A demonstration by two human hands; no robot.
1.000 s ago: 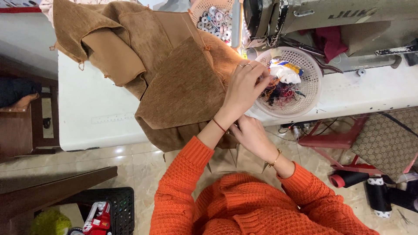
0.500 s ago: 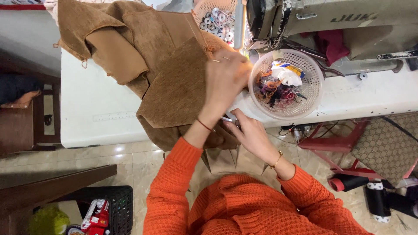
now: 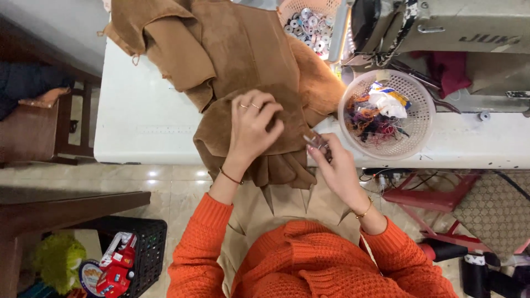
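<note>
A brown suede-like garment (image 3: 243,60) lies bunched on the white sewing table (image 3: 138,132), its lower edge hanging over the front. My left hand (image 3: 251,129) presses flat on a folded part of the fabric near the table edge. My right hand (image 3: 331,163) holds small metal thread snips (image 3: 313,142) at the fabric's right edge. Both arms wear orange knitted sleeves.
A round pale plastic basket (image 3: 411,118) of thread scraps and cloth bits sits right of the garment. A sewing machine (image 3: 441,27) stands at the back right, with a basket of bobbins (image 3: 306,19) beside it. A black crate (image 3: 138,251) and wooden furniture (image 3: 33,132) stand at left.
My left hand drew back from the scrap basket and now lies flat on the fabric. My right hand rose to the fabric edge with the snips.
</note>
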